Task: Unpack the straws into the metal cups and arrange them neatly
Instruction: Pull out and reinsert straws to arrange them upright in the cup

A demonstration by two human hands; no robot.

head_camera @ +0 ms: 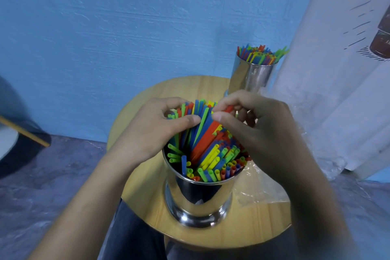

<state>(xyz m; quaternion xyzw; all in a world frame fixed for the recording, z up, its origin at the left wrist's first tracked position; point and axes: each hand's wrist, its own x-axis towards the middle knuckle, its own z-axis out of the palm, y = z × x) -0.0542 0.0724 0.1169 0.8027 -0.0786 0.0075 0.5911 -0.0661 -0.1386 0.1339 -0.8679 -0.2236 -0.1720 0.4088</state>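
Note:
A shiny metal cup (198, 198) stands at the near side of the round wooden table (145, 200), packed with red, blue, green and yellow straws (213, 154). Over its far rim my left hand (154, 131) grips a bundle of straws between thumb and curled fingers. Opposite it, my right hand (257, 129) pinches a red straw (229, 108) at the top of the same bundle. A second metal cup (251, 78), also full of coloured straws (260, 55), stands at the table's far right edge.
Crumpled clear plastic wrapping (261, 190) lies on the table to the right of the near cup. A blue wall is behind, a white patterned curtain (337, 69) hangs at the right, and a dark round object (19, 139) sits at the left.

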